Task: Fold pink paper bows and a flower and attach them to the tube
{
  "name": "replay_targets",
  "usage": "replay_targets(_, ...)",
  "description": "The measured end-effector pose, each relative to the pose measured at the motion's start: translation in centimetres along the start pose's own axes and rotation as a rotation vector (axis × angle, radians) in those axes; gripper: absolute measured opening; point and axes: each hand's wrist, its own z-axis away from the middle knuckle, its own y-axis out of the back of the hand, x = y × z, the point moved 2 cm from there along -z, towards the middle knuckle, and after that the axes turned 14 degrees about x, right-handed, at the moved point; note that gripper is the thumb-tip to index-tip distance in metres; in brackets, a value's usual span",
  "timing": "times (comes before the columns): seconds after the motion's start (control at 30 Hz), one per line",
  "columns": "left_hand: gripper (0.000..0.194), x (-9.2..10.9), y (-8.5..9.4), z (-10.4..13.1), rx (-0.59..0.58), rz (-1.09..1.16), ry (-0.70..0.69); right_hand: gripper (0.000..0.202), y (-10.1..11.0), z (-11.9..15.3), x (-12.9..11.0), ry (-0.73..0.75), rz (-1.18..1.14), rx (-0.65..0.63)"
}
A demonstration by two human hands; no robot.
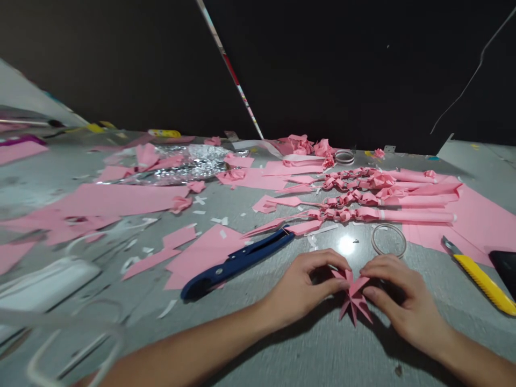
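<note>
A pink folded paper star (353,301) with several narrow points is held just over the grey table near its front. My left hand (312,282) pinches its left side between thumb and fingers. On the opposite side, my right hand (399,293) grips a point of the same star, fingers curled. Behind the right hand lies a roll of clear tape (388,240). A blue-handled cutting tool (237,262) rests to the left of my left hand. Beyond both hands, several pink rolled-paper sticks with twisted paper chains (415,215) lie side by side.
At the right lies a yellow box cutter (479,277) with a dark object (503,269) beside it. Pink paper sheets (124,199) and white scraps spread over the left. Crumpled silver foil (197,161) and a yellow tube (164,133) sit farther back, before a black panel (322,70).
</note>
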Motion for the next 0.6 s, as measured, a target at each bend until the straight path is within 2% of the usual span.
replay_targets(0.07,0.009,0.5,0.0,0.4,0.025,-0.066,-0.108,0.015,0.2,0.2,-0.3,-0.003,0.002,0.013)
replay_targets(0.13,0.007,1.4,0.0,1.1,0.063,-0.177,-0.302,0.025,0.5,0.5,-0.9,0.029,0.007,0.032)
replay_targets(0.23,0.014,2.8,-0.1,2.5,0.105,-0.321,-0.644,0.047,0.6,1.0,-2.1,0.148,0.032,0.022)
replay_targets(0.3,0.013,3.5,-0.2,3.3,0.111,-0.347,-0.795,0.053,0.4,1.2,-2.7,0.24,0.04,-0.004)
replay_targets(0.43,0.013,3.8,-0.5,3.8,0.094,-0.336,-0.872,0.046,0.1,0.9,-2.9,0.366,0.02,-0.03)
replay_targets(0.6,0.013,3.6,-0.8,3.8,0.069,-0.318,-0.898,0.046,-0.1,0.7,-2.7,0.428,-0.01,-0.037)
